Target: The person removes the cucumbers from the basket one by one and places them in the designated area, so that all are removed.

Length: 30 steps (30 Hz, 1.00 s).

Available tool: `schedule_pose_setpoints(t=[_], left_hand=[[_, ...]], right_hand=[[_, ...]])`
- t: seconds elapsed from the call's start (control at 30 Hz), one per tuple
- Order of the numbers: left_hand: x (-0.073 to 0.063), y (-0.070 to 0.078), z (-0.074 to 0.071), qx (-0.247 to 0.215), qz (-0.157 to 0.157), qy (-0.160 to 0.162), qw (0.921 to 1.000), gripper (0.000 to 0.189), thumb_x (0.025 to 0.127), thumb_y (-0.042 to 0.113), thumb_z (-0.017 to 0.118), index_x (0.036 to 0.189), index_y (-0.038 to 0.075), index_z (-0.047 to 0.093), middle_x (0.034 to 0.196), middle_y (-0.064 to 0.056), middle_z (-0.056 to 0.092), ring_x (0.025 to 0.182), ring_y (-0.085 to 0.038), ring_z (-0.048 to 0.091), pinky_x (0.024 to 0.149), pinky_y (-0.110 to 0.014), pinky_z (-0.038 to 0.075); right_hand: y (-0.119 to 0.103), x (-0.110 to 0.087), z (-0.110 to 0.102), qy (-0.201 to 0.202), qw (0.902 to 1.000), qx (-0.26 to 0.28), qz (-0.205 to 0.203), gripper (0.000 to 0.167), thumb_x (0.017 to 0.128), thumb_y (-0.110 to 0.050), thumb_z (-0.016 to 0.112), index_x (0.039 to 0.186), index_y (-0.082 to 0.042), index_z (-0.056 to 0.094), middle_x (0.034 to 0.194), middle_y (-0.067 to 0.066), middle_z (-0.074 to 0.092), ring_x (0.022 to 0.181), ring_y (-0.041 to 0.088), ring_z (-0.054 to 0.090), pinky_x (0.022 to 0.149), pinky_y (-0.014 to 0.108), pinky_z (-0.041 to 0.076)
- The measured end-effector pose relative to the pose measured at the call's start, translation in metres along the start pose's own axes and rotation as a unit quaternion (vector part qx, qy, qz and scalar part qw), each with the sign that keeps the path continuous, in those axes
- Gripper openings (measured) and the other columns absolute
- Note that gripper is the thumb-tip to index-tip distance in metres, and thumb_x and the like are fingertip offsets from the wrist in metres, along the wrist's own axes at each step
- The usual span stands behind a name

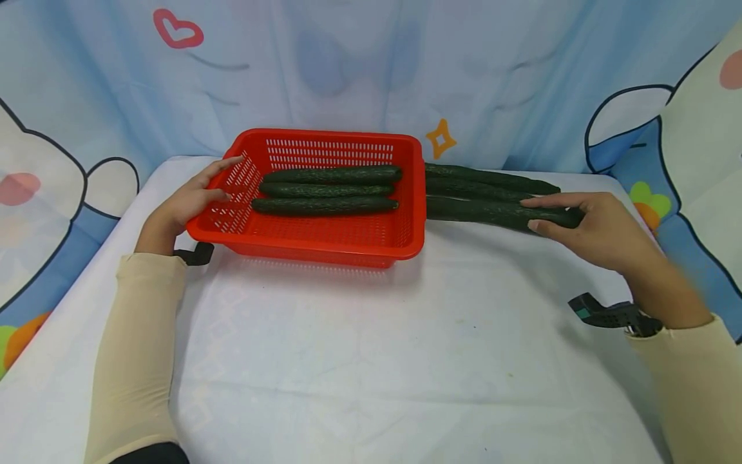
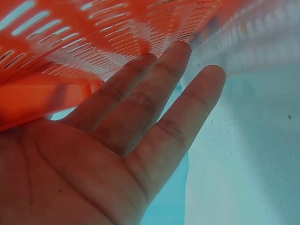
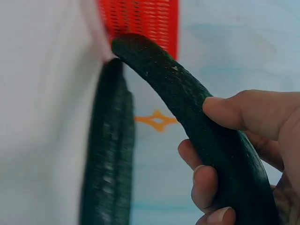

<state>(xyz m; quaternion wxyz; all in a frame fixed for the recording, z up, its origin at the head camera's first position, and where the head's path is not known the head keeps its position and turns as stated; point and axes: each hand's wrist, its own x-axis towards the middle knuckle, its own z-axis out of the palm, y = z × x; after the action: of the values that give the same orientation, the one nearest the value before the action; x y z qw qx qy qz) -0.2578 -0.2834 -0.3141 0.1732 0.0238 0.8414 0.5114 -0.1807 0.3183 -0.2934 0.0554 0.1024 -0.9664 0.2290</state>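
My left hand (image 1: 194,196) holds the left end of a red plastic basket (image 1: 307,250), with digits over its rim. In the left wrist view, three extended fingers (image 2: 173,129) lie outside, along the slotted wall. Inside the basket, three dark green cucumbers (image 1: 324,206) lie side by side. To the right, my right hand (image 1: 608,232) grips the right end of the front cucumber (image 1: 481,211). The right wrist view shows thumb and fingers curled round this cucumber (image 3: 173,89), its far tip overlapping the basket. Two more cucumbers (image 3: 108,150) lie beside it.
A white cloth (image 1: 371,348) covers the table. Behind it hangs a blue cartoon-print curtain (image 1: 359,64), which also rises at both sides. The basket's right wall stands close against the left ends of the loose cucumbers. A black wrist camera mount (image 1: 614,314) sits on the right wrist.
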Motion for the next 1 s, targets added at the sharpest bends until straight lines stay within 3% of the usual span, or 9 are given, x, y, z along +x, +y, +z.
schedule_pose_setpoints(t=[0.13,0.3,0.4,0.63,1.0], left_hand=[[0.0,0.0,0.0,0.001,-0.002,-0.001,1.0,0.068,0.101,0.012,0.042,0.155,0.046,0.017,0.156,-0.012,0.023,0.1,-0.017,0.061,0.079,-0.029,0.06],[-0.001,0.001,0.001,-0.003,-0.003,-0.004,1.0,0.068,0.101,0.012,0.042,0.155,0.046,0.017,0.156,-0.011,0.024,0.101,-0.016,0.061,0.079,-0.029,0.06],[0.0,0.001,0.001,-0.006,-0.004,-0.003,1.0,0.069,0.101,0.012,0.042,0.155,0.046,0.017,0.156,-0.011,0.024,0.101,-0.016,0.06,0.079,-0.029,0.06],[-0.001,0.001,0.001,0.004,-0.007,0.001,1.0,0.069,0.1,0.014,0.044,0.154,0.048,0.017,0.155,-0.013,0.025,0.098,-0.015,0.063,0.079,-0.029,0.06],[-0.001,0.001,0.0,-0.003,-0.006,0.001,1.0,0.069,0.1,0.012,0.043,0.154,0.047,0.018,0.155,-0.013,0.024,0.097,-0.014,0.063,0.079,-0.029,0.06]], right_hand=[[0.003,0.007,0.017,-0.028,0.9996,0.004,0.001,0.042,0.089,-0.034,0.073,0.128,-0.022,0.067,0.048,-0.002,0.029,0.037,0.016,0.023,0.036,0.032,0.026],[0.011,0.012,0.029,-0.032,0.9993,0.005,0.017,0.042,0.088,-0.034,0.073,0.128,-0.021,0.067,0.052,-0.003,0.03,0.037,0.016,0.024,0.035,0.033,0.027],[0.016,0.014,0.033,-0.04,0.9987,0.006,0.03,0.043,0.088,-0.032,0.074,0.128,-0.02,0.068,0.048,-0.006,0.022,0.037,0.015,0.024,0.035,0.033,0.027],[0.028,0.017,0.04,-0.066,0.9955,0.015,0.066,0.044,0.086,-0.026,0.075,0.129,-0.018,0.067,0.047,-0.007,0.022,0.038,0.014,0.024,0.035,0.032,0.027],[0.038,0.02,0.046,-0.069,0.9953,0.015,0.067,0.045,0.088,-0.028,0.073,0.131,-0.018,0.065,0.045,-0.007,0.026,0.039,0.011,0.022,0.036,0.03,0.026]])
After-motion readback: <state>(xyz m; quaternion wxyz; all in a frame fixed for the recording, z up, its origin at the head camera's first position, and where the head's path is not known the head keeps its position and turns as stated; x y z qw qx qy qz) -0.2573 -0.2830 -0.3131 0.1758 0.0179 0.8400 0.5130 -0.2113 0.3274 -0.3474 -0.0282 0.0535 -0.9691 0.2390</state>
